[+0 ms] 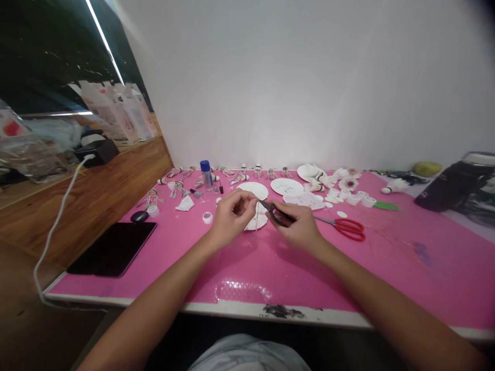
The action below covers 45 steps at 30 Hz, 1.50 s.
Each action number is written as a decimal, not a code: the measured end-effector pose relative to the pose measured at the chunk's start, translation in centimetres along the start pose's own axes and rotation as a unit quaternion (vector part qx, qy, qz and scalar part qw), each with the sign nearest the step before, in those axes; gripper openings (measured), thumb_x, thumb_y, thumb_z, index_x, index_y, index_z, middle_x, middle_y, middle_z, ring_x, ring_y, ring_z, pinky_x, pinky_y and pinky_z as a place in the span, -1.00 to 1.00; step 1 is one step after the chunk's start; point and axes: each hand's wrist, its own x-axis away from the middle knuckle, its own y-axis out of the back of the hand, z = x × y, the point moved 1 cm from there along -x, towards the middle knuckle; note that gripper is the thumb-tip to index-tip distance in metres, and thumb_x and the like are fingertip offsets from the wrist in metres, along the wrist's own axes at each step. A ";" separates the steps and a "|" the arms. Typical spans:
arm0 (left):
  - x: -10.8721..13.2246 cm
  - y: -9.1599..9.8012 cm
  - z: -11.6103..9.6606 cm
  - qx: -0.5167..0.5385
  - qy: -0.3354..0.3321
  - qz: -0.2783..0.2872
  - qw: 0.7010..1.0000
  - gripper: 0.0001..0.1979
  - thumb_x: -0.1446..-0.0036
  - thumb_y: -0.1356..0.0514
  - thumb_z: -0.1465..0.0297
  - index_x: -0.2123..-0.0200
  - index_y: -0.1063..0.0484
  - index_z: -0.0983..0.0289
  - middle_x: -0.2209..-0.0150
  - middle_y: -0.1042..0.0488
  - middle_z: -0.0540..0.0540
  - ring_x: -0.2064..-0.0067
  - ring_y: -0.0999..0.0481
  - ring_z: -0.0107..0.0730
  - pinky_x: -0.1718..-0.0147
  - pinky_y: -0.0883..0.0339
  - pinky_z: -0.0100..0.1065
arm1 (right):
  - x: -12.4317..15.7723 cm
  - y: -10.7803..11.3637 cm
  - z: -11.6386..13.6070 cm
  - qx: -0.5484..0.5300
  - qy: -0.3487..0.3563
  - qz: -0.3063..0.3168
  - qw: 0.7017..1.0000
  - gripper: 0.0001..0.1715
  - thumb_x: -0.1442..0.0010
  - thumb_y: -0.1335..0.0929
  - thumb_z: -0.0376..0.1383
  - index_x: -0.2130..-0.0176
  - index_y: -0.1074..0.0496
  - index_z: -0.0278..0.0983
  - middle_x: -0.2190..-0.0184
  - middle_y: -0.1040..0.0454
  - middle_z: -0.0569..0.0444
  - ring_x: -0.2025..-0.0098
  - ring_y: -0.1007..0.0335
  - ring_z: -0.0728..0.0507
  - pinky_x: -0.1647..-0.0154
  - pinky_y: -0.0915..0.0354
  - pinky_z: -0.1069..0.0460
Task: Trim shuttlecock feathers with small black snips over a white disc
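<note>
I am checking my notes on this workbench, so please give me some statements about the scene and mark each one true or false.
The right hand holds black tweezers: true.
The left hand holds the red scissors: false, they lie on the pink mat, to the right of the right hand.
A blue-capped bottle stands on the mat: true.
The black tablet lies right of the scissors: false, it lies at the mat's left end, near a black computer mouse.
</note>
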 end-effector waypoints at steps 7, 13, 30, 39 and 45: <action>0.0 0.0 0.1 0.002 -0.001 0.001 1.000 -0.82 -0.35 -0.24 0.28 0.24 -0.54 0.27 0.43 -0.38 0.03 0.43 -0.29 -0.46 0.44 -0.16 -0.39 | -0.1 0.0 0.1 -0.009 0.007 -0.008 1.000 -0.59 -0.20 -0.47 -0.32 -0.05 -0.65 -0.26 0.16 -0.71 -0.02 0.23 -0.66 -0.19 0.21 -0.53 0.02; -0.1 0.0 0.1 0.000 -0.006 0.002 1.000 -0.81 -0.34 -0.24 0.28 0.26 -0.54 0.28 0.42 -0.40 0.04 0.43 -0.30 -0.46 0.44 -0.17 -0.40 | 0.0 0.0 0.1 -0.012 -0.011 0.002 1.000 -0.57 -0.21 -0.47 -0.31 -0.08 -0.63 -0.29 0.15 -0.71 -0.03 0.22 -0.66 -0.20 0.23 -0.53 0.01; 0.1 0.0 0.1 0.009 0.021 0.002 1.000 -0.80 -0.34 -0.25 0.26 0.25 -0.54 0.28 0.43 -0.38 0.02 0.44 -0.27 -0.48 0.43 -0.15 -0.40 | -0.1 -0.1 0.5 -0.020 -0.008 -0.009 1.000 -0.60 -0.21 -0.46 -0.31 -0.04 -0.65 -0.32 0.13 -0.71 -0.05 0.21 -0.66 -0.20 0.18 -0.55 0.00; 0.0 -0.3 0.3 0.076 0.090 0.015 0.993 -0.74 -0.32 -0.26 0.19 0.26 -0.53 0.29 0.46 -0.35 -0.01 0.46 -0.24 -0.52 0.50 -0.11 -0.44 | 0.1 -0.3 -0.2 -0.013 0.006 -0.017 1.000 -0.61 -0.21 -0.46 -0.34 -0.03 -0.65 -0.30 0.11 -0.71 -0.06 0.15 -0.68 -0.24 0.15 -0.55 -0.02; -0.1 -0.5 0.3 0.121 0.112 0.027 0.986 -0.71 -0.31 -0.27 0.15 0.23 -0.53 0.29 0.42 -0.41 0.01 0.46 -0.25 -0.54 0.51 -0.12 -0.47 | 0.2 -0.4 -0.4 -0.001 0.005 -0.017 1.000 -0.62 -0.21 -0.45 -0.34 -0.03 -0.65 -0.30 0.19 -0.71 -0.02 0.25 -0.65 -0.20 0.27 -0.50 0.02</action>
